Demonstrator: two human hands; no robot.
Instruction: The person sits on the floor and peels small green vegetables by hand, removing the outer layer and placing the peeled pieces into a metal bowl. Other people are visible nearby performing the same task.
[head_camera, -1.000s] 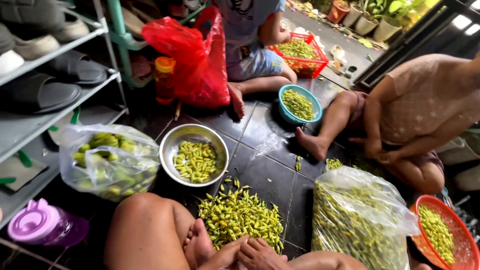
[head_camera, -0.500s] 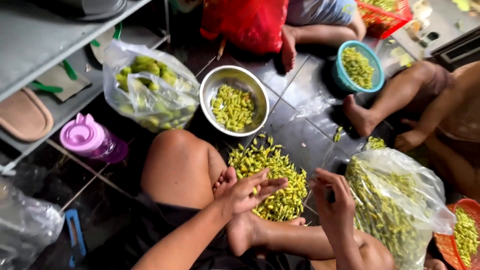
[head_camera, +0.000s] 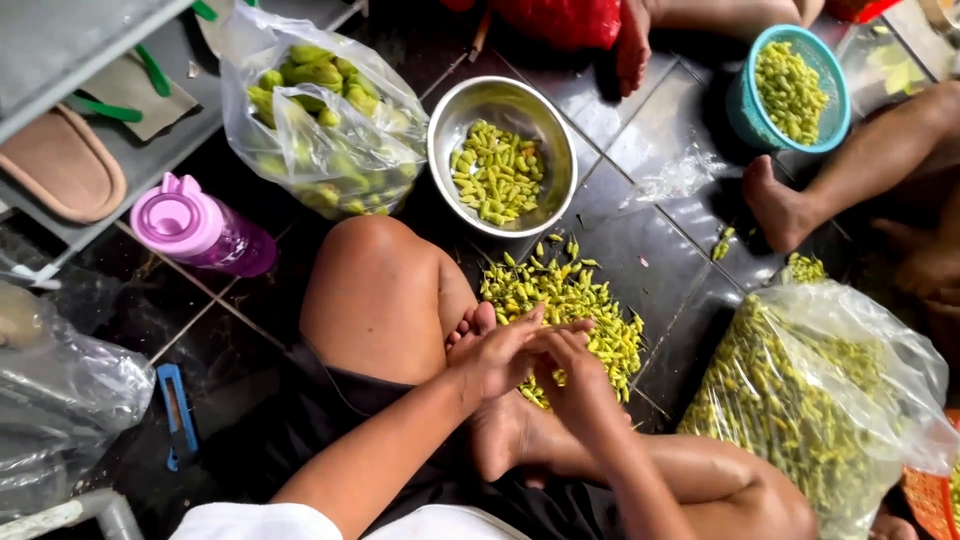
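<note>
Meeting fingertip to fingertip, left hand (head_camera: 495, 355) and right hand (head_camera: 575, 375) pinch one small yellow-green pod over the loose pod pile (head_camera: 570, 300) on the dark tiled floor (head_camera: 640, 240). Step, by judgement: trimming pods singly. Beyond: steel bowl (head_camera: 500, 150) of pods, full plastic bag (head_camera: 810, 400), pink bottle (head_camera: 200, 228).

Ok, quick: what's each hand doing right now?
Left hand: fingers curled, meeting the right over the pile of yellow-green pods; contents cannot be told.
Right hand: fingertips pinched against the left; contents cannot be told.
</note>
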